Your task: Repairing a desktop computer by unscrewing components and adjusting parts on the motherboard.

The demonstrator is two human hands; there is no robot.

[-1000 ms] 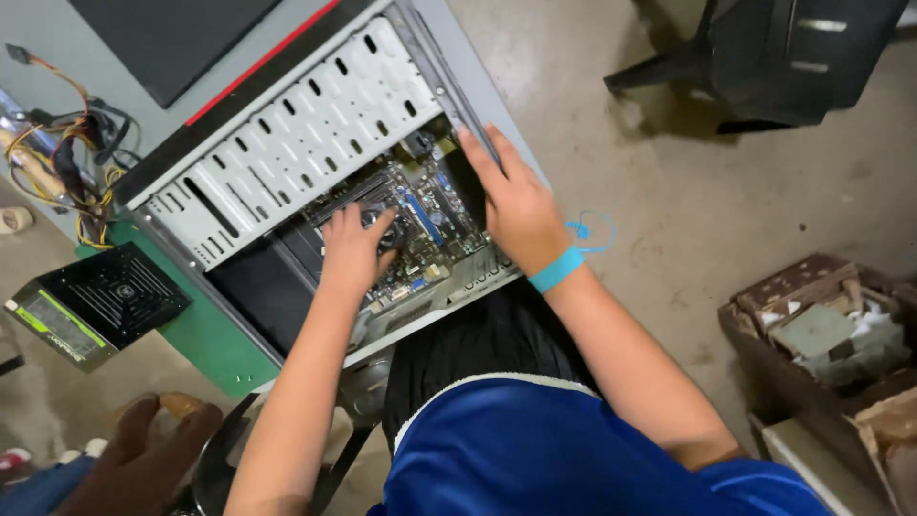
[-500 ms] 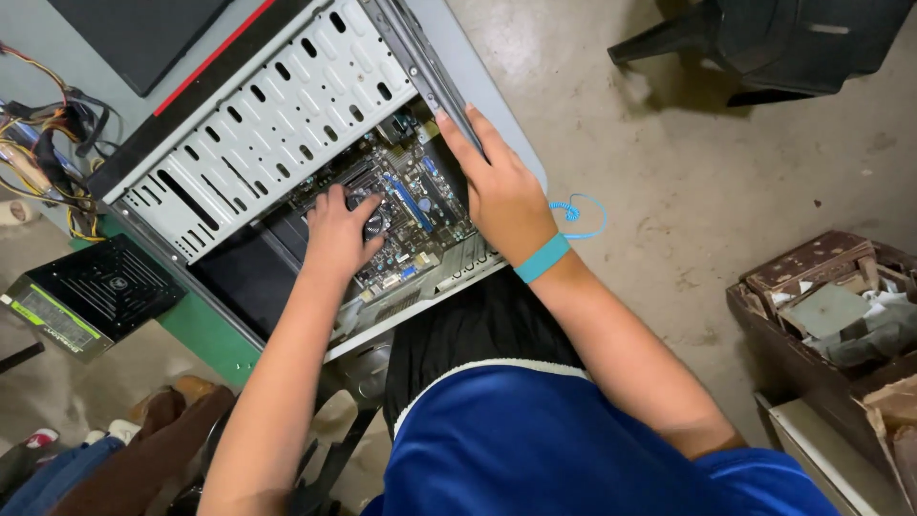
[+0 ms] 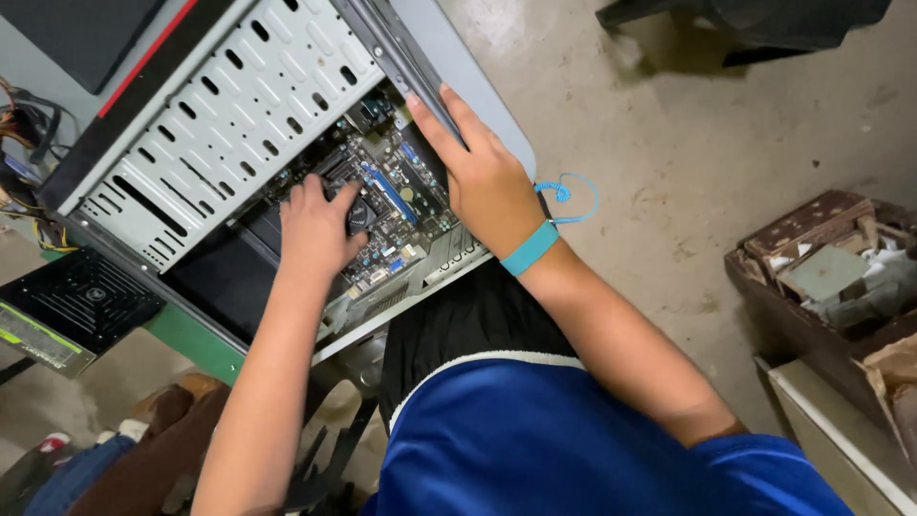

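The bare concrete floor [image 3: 669, 143] takes up the right half of the view, open ground running from the computer case to a dark chair base [image 3: 764, 24] at the top edge. The computer case [image 3: 239, 105] lies open on its side at upper left, resting on a green table [image 3: 186, 336] whose edge shows below it. A perforated metal drive cage [image 3: 229, 115] fills the case's upper part; the circuit board [image 3: 401, 196] sits in the lower part.

A brown box [image 3: 764, 296] stands at the right edge, holding crumpled paper and scraps of card [image 3: 831, 272]. A black power supply [image 3: 72, 306] with a grille lies just beside the case's lower left corner, and a tangle of wires [image 3: 24, 124] hangs at the far left.

The left hand [image 3: 315, 229] lies palm down inside the case, fingers spread on the board. The right hand [image 3: 482, 177] rests flat along the case's near side rim, fingers straight and gripping nothing, a teal wrist strap [image 3: 530, 248] with a coiled cord [image 3: 564, 196] around its wrist. The hands are apart.
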